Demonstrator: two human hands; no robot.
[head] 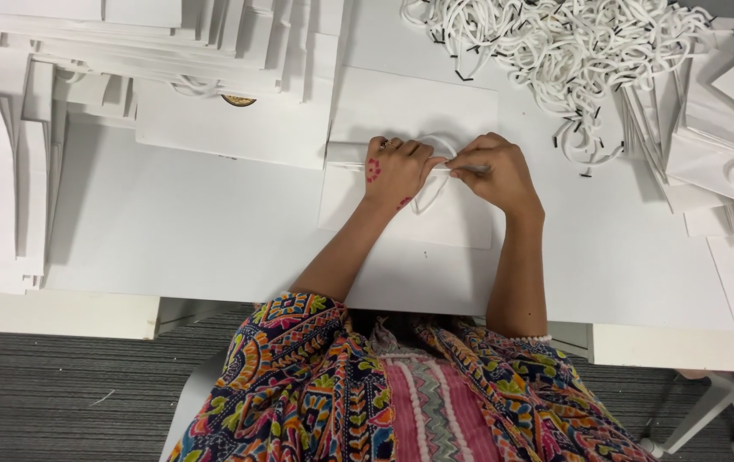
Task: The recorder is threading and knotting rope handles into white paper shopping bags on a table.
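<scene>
Bright even overhead light, whites near blown out, soft shadows under hands (448, 171), sharp focus.

A heap of white cords (555, 51) with black tips lies at the table's (196, 231) far edge, right of middle. Stacks of flat white bags (213, 51) crowd the far left corner, one showing a round gold seal (238, 100). More bags (718, 137) lean along the right edge. Grey carpet (68, 393) lies below the near edge.
</scene>
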